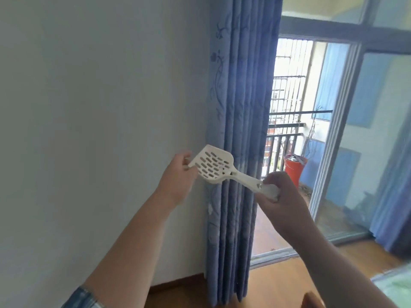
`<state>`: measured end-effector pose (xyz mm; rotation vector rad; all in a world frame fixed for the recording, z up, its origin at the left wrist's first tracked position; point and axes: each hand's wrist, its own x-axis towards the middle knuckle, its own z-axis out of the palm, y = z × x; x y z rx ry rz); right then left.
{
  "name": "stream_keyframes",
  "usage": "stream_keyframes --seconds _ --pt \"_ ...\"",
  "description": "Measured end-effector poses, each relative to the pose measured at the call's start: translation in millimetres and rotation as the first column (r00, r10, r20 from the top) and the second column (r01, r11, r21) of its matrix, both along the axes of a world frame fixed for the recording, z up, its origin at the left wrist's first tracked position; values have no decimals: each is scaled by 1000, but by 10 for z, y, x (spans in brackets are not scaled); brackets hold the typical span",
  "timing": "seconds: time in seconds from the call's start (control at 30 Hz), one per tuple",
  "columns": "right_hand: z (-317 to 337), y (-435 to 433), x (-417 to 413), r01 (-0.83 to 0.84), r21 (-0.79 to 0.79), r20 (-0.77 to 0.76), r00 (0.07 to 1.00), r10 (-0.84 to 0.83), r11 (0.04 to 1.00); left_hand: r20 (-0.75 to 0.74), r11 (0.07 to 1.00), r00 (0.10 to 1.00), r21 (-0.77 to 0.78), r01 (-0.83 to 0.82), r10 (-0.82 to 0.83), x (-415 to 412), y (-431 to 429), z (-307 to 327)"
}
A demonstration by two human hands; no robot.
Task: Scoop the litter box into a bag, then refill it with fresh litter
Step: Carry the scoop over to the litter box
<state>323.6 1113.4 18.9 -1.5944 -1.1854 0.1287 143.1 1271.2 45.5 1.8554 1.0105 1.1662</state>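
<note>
**Litter scoop and its surroundings.** White plastic litter scoop [213, 167], held in the air between both hands, in front of the corner where wall meets curtain. Slotted pan turned toward the camera and tilted, front lip up and to the left, handle running down and to the right.

Left hand [178, 176] at the pan's front lip: fingertips curled over the lip's far side and pinching it, thumb lost in blur. Right hand [282, 201] at the handle's end: fingers curled tightly round it, back of the hand toward the camera, a pale length of handle showing inside the grip. Both forearms reaching forward from the lower edge of the view, with a rolled blue sleeve [82, 296] at the left elbow.

Behind the scoop, on the left, a plain pale wall [100, 107], ending below in a dark wooden skirting board [178, 283]. Directly behind the handle, a blue pleated curtain [240, 96] with a faint floral print, hanging from the top of the view to the floor. Right of the curtain, a sliding glass door [333, 152] with a grey frame, open onto a balcony. On the balcony, a dark metal railing [282, 138] and an orange bucket [294, 168] standing near it. At the far right edge, a second blue curtain [391, 196]. Underneath, a warm brown wooden floor [278, 283]. In the lower right corner, a pale green surface [395, 283], blurred and cut by the frame; not identifiable.
</note>
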Motion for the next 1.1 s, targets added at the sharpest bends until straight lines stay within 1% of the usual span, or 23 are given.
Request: stream_keyframes --seconds 0.07,0.17,0.3,0.37,0.43,0.53,0.6,0.67,0.73,0.8,0.87,0.93,1.03,1.1 --pt "56 -212 440 123 -30 120 986 -119 992 13 996 997 39 76 -77 510 -183 5" --pt "109 -517 1072 292 -103 290 923 -252 951 39 984 985 60 167 -169 1169 -410 -13" --pt "46 -862 1681 472 -168 498 799 -338 866 2 955 958 80 287 -288 1929 -648 -100" --pt "-14 -1004 1897 525 -178 545 757 -361 833 -24 941 947 102 322 -322 2262 -731 -164" --pt "-82 -1116 2080 566 -202 550 741 -385 799 -39 921 927 106 375 -373 2561 -796 -252" --pt "-227 -1267 2319 620 -186 588 692 -419 762 -67 881 886 90 464 -460 2932 -858 -412" --pt "-339 -1366 2428 660 -168 611 653 -448 732 -72 842 847 89 532 -527 3145 -854 -526" --pt "-461 -1448 2485 712 -163 620 612 -491 683 -72 796 799 75 601 -597 3348 -826 -669" --pt "-607 -1500 2508 774 -218 604 586 -541 595 -85 740 740 36 671 -667 3561 -806 -841" --pt "-792 -1522 2511 818 -306 591 564 -576 487 -96 677 673 -14 736 -733 3745 -803 -1056" --pt "-1002 -1527 2467 838 -379 582 546 -602 393 -159 615 601 -57 787 -784 3875 -793 -1279" --pt "-1222 -1510 2374 844 -427 568 530 -630 324 -231 556 524 -100 825 -820 3954 -736 -1518" --pt "-1625 -1440 2203 831 -511 529 507 -680 222 -289 458 402 -160 875 -869 4034 -588 -1952" --pt "-1951 -1383 2087 807 -567 494 496 -714 168 -369 413 323 -197 889 -872 4074 -474 -2317"
